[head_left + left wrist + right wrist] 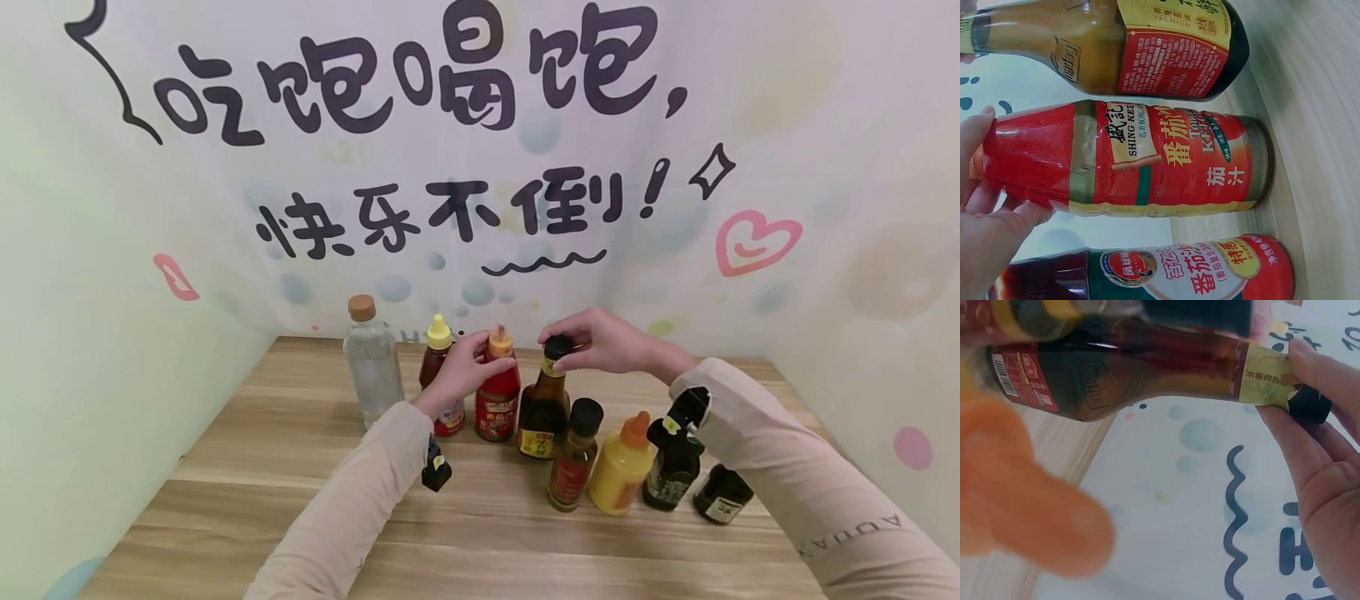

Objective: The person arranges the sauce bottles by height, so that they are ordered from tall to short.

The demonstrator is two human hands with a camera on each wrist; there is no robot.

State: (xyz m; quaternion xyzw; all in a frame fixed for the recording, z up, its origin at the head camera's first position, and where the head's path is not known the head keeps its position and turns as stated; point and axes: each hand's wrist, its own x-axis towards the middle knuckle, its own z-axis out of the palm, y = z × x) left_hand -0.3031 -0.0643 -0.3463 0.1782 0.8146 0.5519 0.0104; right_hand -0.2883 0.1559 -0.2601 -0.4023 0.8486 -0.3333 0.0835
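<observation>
My left hand grips a red ketchup bottle around its upper part, just below the orange cap. In the left wrist view that ketchup bottle has its base on the table. With thumb and fingers, my right hand holds a dark sauce bottle by its black cap and yellow-banded neck. The right wrist view shows this sauce bottle with amber glass and a red label. The two held bottles stand upright side by side. Left of the ketchup is another ketchup bottle with a yellow nozzle, partly behind my left hand.
A clear bottle with a brown cap stands at the left. In front and right are a black-capped bottle, a yellow squeeze bottle, a dark bottle and a small dark jar. A printed wall sheet hangs behind the wooden table.
</observation>
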